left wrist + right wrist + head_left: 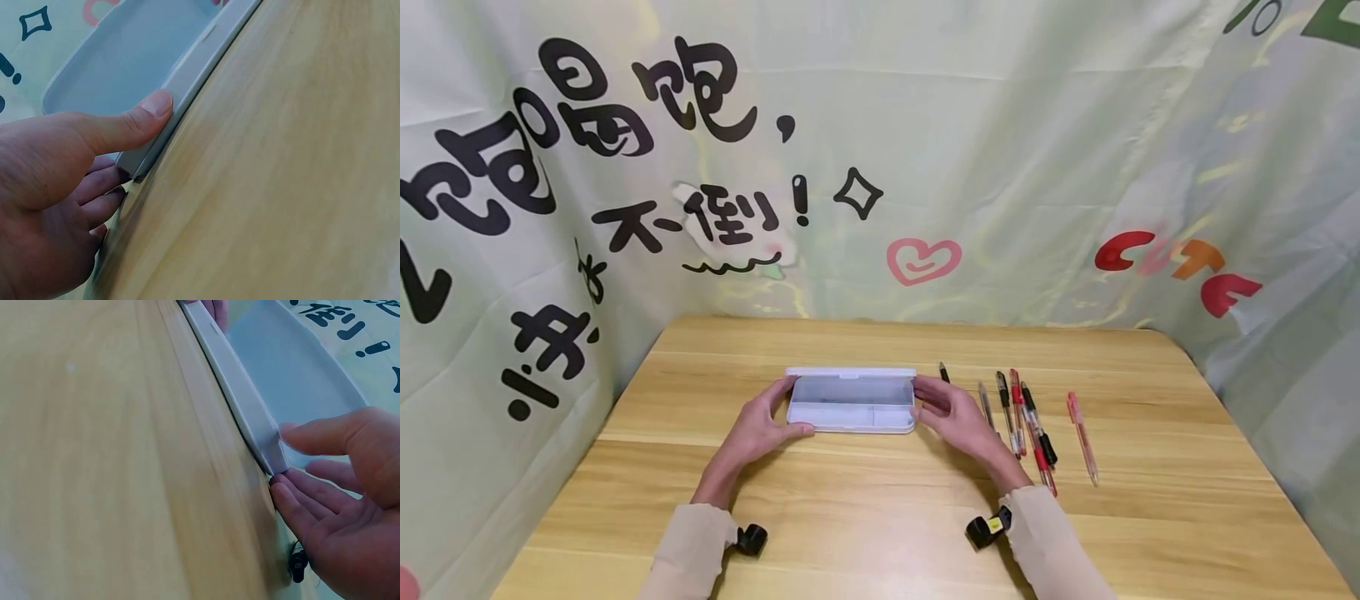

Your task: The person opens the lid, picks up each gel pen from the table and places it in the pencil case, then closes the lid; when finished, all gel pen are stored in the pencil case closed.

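Observation:
A white plastic pencil case lies on the table with its lid raised at the back. Dividers split its inside into compartments, and no pens show in them. My left hand grips the left end, thumb on the front rim and the other fingers curled at the side. At the opposite end my right hand holds the front corner, its thumb on the rim and the fingers bent below and beside it. In both wrist views the lid stands tilted up behind the front wall.
Right of the case lie several black and red pens, close together, some overlapping. One pink-red pen lies apart, farther right. A black pen is just behind my right hand. A printed curtain surrounds the wooden table.

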The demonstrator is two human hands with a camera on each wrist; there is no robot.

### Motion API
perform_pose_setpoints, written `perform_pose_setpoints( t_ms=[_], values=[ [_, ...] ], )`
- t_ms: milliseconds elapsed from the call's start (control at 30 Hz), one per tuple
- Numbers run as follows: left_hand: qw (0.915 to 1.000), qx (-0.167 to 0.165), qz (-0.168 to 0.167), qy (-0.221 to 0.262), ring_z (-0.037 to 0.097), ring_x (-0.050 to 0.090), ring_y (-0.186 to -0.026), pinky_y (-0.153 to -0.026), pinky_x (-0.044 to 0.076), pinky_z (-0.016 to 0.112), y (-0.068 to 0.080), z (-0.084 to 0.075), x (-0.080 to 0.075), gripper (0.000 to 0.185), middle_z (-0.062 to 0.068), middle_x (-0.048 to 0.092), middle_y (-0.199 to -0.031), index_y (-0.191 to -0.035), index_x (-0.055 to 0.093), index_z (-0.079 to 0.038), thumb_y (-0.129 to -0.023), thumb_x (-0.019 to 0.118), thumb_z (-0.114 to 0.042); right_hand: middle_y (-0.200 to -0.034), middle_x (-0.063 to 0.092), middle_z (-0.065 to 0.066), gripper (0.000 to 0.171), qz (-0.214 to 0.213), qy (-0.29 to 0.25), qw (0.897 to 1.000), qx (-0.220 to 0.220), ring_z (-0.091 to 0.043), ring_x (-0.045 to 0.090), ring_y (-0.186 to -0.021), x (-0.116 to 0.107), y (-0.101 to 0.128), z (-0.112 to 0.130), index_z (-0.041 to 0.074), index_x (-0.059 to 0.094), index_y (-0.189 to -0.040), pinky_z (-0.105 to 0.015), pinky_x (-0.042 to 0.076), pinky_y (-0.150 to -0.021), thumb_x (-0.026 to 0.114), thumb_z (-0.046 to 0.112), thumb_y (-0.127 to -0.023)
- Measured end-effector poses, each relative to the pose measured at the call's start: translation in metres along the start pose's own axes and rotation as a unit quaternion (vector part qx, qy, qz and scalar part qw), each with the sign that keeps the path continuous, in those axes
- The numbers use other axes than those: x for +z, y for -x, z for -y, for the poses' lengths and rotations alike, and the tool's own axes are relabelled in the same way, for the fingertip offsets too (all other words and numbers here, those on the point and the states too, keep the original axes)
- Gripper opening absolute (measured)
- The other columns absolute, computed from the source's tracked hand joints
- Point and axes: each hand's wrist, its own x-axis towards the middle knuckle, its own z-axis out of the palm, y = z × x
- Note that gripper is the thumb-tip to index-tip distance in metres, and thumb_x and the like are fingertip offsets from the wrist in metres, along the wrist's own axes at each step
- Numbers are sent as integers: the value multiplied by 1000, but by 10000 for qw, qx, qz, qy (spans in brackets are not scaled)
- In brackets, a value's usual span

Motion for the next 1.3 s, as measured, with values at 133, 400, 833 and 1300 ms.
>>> perform_pose_setpoints(
  t_ms=[133,400,833,1300],
  values=[
    [9998,43,-26,-170,38,33,-149,-120,27,58,-1,-1,-1,98,18,43,-158,-156,40,-6,-77,93,-29,-151,49,-23,73,164,142,9994,-253,-38,48,-139,1,-2,0,0,34,-158,-43,42,-112,69,-3,-94],
    [9986,9,66,-519,42,32,-148,-116,29,64,0,2,-1,94,18,38,-161,-157,41,-13,-80,90,-34,-147,48,-24,78,400,614,9963,-448,-39,49,-133,2,-7,0,-4,22,-160,-51,42,-113,64,-4,-95],
    [9974,259,127,-654,43,34,-147,-115,27,68,-9,9,-7,96,19,41,-159,-153,45,-13,-74,93,-40,-141,46,-21,83,449,901,9944,-317,-33,50,-124,6,-10,7,-7,17,-160,-49,45,-109,61,-5,-90],
    [9979,192,25,-616,45,34,-147,-115,27,67,-11,13,-5,96,22,38,-160,-151,50,-13,-71,95,-42,-143,50,-27,66,-33,595,9965,-588,-45,52,-129,-18,11,12,-4,35,-156,-52,47,-108,63,-4,-97]
  ],
)
